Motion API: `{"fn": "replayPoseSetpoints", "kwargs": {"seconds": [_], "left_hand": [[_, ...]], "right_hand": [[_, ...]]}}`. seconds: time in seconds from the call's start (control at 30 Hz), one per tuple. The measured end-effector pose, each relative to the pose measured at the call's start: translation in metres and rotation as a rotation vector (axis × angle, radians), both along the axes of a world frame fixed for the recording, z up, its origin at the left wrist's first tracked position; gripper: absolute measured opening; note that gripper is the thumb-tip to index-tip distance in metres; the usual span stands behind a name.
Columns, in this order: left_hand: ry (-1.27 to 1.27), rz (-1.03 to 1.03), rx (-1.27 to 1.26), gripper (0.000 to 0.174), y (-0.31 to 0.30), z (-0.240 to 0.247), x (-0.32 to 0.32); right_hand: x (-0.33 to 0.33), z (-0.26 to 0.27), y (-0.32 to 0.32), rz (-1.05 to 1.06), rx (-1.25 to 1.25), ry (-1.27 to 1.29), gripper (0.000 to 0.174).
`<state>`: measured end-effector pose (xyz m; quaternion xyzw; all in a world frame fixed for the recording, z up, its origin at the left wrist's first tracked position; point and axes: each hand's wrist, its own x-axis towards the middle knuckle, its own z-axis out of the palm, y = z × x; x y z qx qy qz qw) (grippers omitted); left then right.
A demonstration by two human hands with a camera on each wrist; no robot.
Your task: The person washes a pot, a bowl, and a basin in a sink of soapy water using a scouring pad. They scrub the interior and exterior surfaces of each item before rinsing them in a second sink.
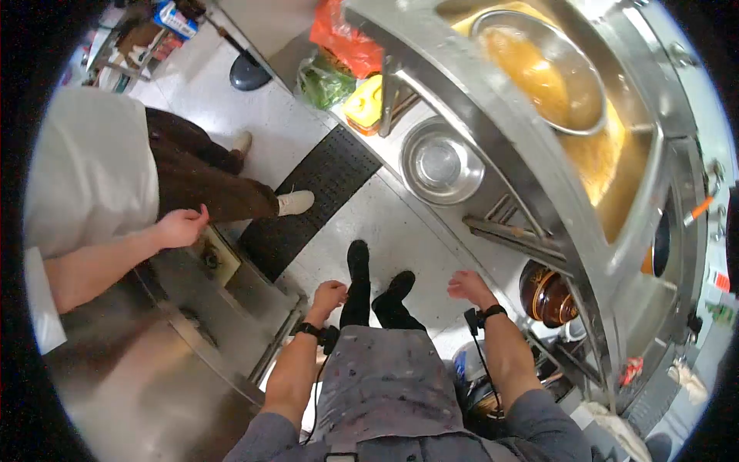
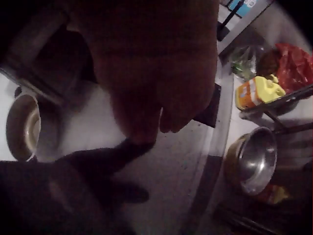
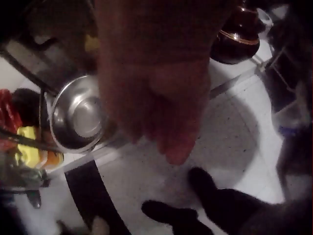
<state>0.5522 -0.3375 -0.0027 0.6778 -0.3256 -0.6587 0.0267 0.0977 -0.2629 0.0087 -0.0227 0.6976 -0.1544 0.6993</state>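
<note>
My left hand [image 1: 331, 296] hangs over the floor in front of the apron, fingers loosely curled, holding nothing. In the left wrist view the same hand [image 2: 151, 93] is dark, and no object shows in it. My right hand [image 1: 469, 286] is held out at the other side with relaxed fingers, touching nothing. Seen from the right wrist, that hand [image 3: 156, 107] points down above the tiles. The nearest object to it is a brown glazed jar [image 1: 548, 294] on the low shelf. A steel bowl [image 1: 441, 162] stands farther forward on that shelf.
A steel sink counter [image 1: 531, 146] runs along the right, with a bowl of yellowish liquid [image 1: 539, 73] in the basin. Another person [image 1: 100, 169] stands at the left beside a steel counter [image 1: 138, 369]. A black mat [image 1: 308, 204], yellow jug [image 1: 365, 104] and red bag [image 1: 344, 38] are ahead.
</note>
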Motion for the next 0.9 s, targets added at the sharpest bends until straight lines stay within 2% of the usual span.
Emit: {"fn": "replayPoseSetpoints", "kwargs": {"seconds": [0.07,0.13,0.17,0.23,0.3,0.37,0.4,0.47,0.5,0.57,0.6,0.67,0.7,0.73,0.77,0.83,0.87,0.9], "left_hand": [[-0.062,0.073,0.054,0.023,0.019,-0.034,0.021],[-0.198,-0.07,0.009,0.026,0.022,-0.07,0.042],[-0.207,-0.053,0.015,0.026,0.026,-0.085,0.05],[-0.3,-0.323,-0.218,0.029,0.03,-0.099,0.059],[-0.337,-0.377,-0.187,0.03,0.032,-0.101,0.061],[-0.369,-0.441,-0.171,0.031,0.031,-0.112,0.059],[-0.373,-0.417,-0.169,0.03,0.034,-0.118,0.058],[-0.37,-0.392,-0.158,0.029,0.036,-0.128,0.052],[-0.348,-0.357,-0.108,0.029,0.037,-0.132,0.047],[-0.325,-0.318,-0.058,0.029,0.036,-0.138,0.036],[-0.29,-0.306,-0.093,0.03,0.036,-0.141,0.028],[-0.248,-0.299,-0.129,0.032,0.032,-0.138,0.007],[-0.156,-0.192,-0.119,0.032,0.026,-0.136,-0.006],[-0.062,-0.086,-0.11,0.032,0.019,-0.134,-0.021],[-0.053,-0.089,-0.115,0.032,0.005,-0.125,-0.037],[0.139,0.021,-0.01,0.042,-0.023,-0.097,-0.068],[0.146,0.019,-0.018,0.042,-0.033,-0.091,-0.083],[0.233,0.073,0.057,0.051,-0.041,-0.088,-0.098]], "right_hand": [[0.001,-0.064,-0.018,-0.386,-0.104,-0.094,0.023],[0.002,-0.113,-0.054,-0.387,-0.132,-0.125,0.023],[0.003,-0.138,-0.07,-0.412,-0.164,-0.154,0.024],[-0.003,-0.186,-0.1,-0.405,-0.194,-0.124,0.026],[0.001,-0.22,-0.125,-0.408,-0.218,-0.091,0.03],[0.007,-0.231,-0.159,-0.626,-0.216,0.006,0.031],[0.002,-0.253,-0.164,-0.623,-0.213,0.004,0.031],[-0.02,-0.3,-0.161,-0.451,-0.567,-0.006,0.028],[-0.019,-0.292,-0.167,-0.447,-0.558,0.002,0.028],[-0.004,-0.258,-0.187,-0.796,-0.34,0.048,0.017],[-0.015,-0.266,-0.183,-0.791,-0.336,0.053,0.017],[-0.048,-0.287,-0.163,-0.376,-0.418,0.129,0.02],[-0.048,-0.268,-0.164,-0.379,-0.421,0.137,0.02],[-0.042,-0.235,-0.168,-0.594,-0.336,0.167,0.012],[-0.036,-0.212,-0.169,-0.808,-0.251,0.193,0.013],[-0.031,-0.197,-0.137,-0.782,-0.246,0.23,0.013],[-0.033,-0.191,-0.127,-0.754,-0.241,0.257,0.013],[-0.037,-0.186,-0.124,-0.754,-0.253,0.258,0.013]]}}
